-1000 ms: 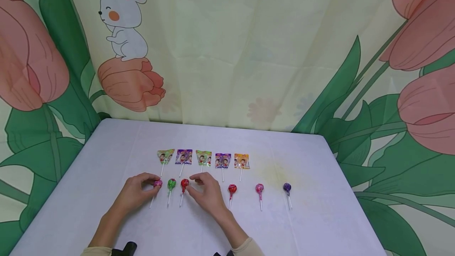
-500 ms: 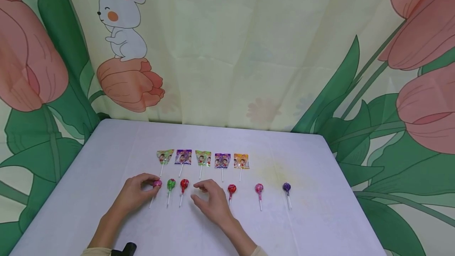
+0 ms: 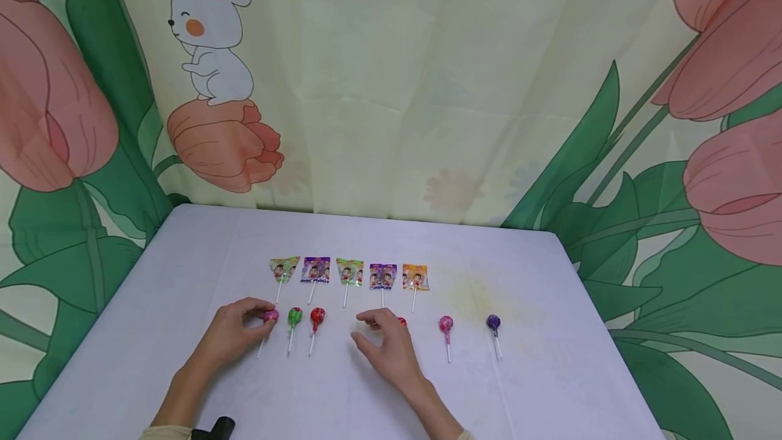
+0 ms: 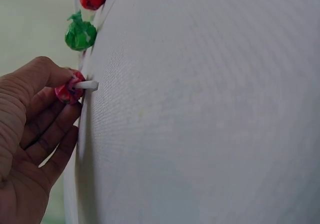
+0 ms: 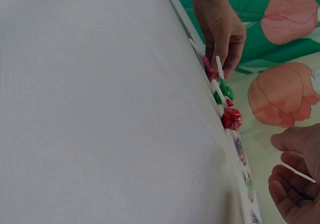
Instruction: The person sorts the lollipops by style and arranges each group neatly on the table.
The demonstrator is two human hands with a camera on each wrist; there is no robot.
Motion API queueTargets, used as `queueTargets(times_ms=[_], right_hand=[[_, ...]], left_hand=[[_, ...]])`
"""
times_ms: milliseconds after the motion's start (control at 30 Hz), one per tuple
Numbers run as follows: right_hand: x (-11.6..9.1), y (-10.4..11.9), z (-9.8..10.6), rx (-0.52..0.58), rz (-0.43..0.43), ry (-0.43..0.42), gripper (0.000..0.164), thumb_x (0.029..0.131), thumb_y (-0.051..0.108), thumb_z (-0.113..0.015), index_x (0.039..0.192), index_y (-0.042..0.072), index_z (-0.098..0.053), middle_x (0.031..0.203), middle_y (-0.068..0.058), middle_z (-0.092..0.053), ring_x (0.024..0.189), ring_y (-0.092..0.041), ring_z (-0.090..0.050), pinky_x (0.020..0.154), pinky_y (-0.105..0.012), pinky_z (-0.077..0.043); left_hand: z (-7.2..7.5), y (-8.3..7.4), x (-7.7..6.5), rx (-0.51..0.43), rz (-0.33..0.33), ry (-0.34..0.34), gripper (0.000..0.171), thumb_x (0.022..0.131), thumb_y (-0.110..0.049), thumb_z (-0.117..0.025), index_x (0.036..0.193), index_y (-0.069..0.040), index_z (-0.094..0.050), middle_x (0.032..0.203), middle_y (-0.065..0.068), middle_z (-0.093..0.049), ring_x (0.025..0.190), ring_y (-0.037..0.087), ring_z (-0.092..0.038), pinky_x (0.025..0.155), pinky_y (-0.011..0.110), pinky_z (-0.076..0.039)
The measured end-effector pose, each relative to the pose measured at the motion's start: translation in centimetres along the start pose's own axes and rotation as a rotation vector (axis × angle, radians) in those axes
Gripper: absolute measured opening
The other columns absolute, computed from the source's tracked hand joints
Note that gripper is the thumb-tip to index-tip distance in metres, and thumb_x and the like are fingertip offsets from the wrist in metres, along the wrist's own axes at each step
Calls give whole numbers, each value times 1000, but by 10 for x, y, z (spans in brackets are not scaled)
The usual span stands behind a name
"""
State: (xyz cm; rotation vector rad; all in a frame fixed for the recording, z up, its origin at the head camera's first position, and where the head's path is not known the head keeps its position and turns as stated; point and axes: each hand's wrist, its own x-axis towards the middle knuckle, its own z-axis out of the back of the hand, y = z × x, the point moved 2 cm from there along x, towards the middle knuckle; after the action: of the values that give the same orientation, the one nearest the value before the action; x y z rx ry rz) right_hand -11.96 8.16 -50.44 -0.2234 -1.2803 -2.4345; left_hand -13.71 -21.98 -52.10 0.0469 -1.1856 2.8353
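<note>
My left hand point(image 3: 235, 328) pinches the head of a pink lollipop point(image 4: 70, 90) between thumb and fingers, at the left end of the near row; its white stick points toward me. Just right of it lie a green lollipop point(image 3: 294, 318) and a red lollipop point(image 3: 317, 319). Over the table, my right hand point(image 3: 391, 352) is held with fingers loosely bent and nothing between them. It partly covers a second red lollipop point(image 3: 402, 322), whose stick is hidden behind the hand. In the right wrist view, thumb and fingertips of the right hand point(image 5: 300, 171) stand apart.
Behind lies a row of several flat-wrapped lollipops, among them a purple one point(image 3: 315, 270) and an orange one point(image 3: 415, 278). To the right are another pink lollipop point(image 3: 447, 326) and a dark purple lollipop point(image 3: 493, 323). A printed curtain point(image 3: 391, 87) hangs behind the white-covered table point(image 3: 519, 270).
My right hand has left the red lollipop beside the green one and moved right, now covering part of the second red lollipop. The left hand stays on the pink lollipop.
</note>
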Motion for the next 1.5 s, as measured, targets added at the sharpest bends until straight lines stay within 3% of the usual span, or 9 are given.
queueTargets(times_ms=[267,567,767,967,1200,1500], right_hand=[[-1,-2,13,-6,-1,-46,28,85,6,-81,112,8,-71,107,-3,-71,96,-25,-68,86,-34,-60],[-2,-8,27,16,-59,-85,27,86,5,-81,111,7,-72,107,-13,-71,94,-29,-68,84,-39,-61],[-3,-14,33,-27,-108,-88,28,87,11,-81,113,9,-72,105,-12,-71,90,-25,-67,81,-35,-61],[-5,-20,40,-62,-147,-106,28,87,12,-81,114,10,-72,107,-8,-71,94,-22,-69,85,-39,-61],[-7,-28,44,-80,-127,-146,26,85,6,-81,110,6,-72,107,-5,-72,95,-23,-69,87,-38,-60],[-10,-35,43,-96,-195,-120,25,84,7,-82,108,6,-73,105,-5,-72,94,-22,-67,87,-35,-60]], left_hand=[[0,0,-1,9,18,10,28,86,-12,-80,113,-6,-75,103,2,-73,103,27,-67,98,54,-54],[1,-2,-1,15,-3,-2,27,86,-12,-81,112,-6,-75,101,2,-73,102,26,-67,97,53,-55],[2,-1,0,16,-1,3,27,86,-13,-80,112,-7,-75,102,2,-73,102,26,-67,97,54,-55],[1,-1,0,8,3,4,27,86,-12,-80,113,-6,-75,102,2,-73,103,26,-67,97,53,-55],[2,-2,0,9,0,-1,27,86,-12,-80,112,-6,-75,102,3,-74,102,26,-67,97,53,-55],[2,-2,0,-3,7,6,27,86,-11,-80,112,-5,-75,100,2,-73,100,25,-67,96,53,-55]])
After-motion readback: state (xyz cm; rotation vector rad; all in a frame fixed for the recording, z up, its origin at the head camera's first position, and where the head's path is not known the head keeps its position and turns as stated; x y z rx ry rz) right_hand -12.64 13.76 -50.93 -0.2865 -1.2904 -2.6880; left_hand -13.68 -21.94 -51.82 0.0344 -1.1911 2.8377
